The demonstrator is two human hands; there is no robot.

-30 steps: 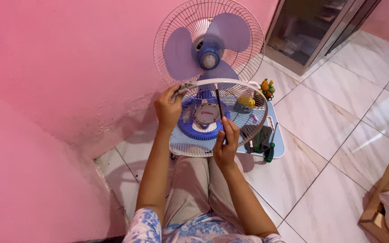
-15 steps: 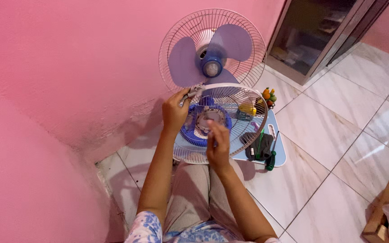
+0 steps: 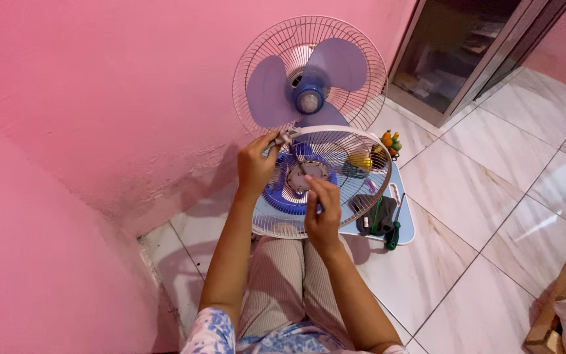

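Head view: left hand (image 3: pixel 255 164) pinches the white fan guard (image 3: pixel 325 180) rim, right hand (image 3: pixel 322 213) fingers half-curled on its wires.

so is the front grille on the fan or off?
Off. The front grille is held in both hands, left hand at its rim, right hand at its face; the fan blades sit uncovered behind.

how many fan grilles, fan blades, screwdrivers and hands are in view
fan grilles: 2, the rear grille on the fan and the front grille held by the left hand at its rim
fan blades: 3, purple
green-handled screwdrivers: 2, on the blue tray
hands: 2, the right hand rests on the front grille
total: 9
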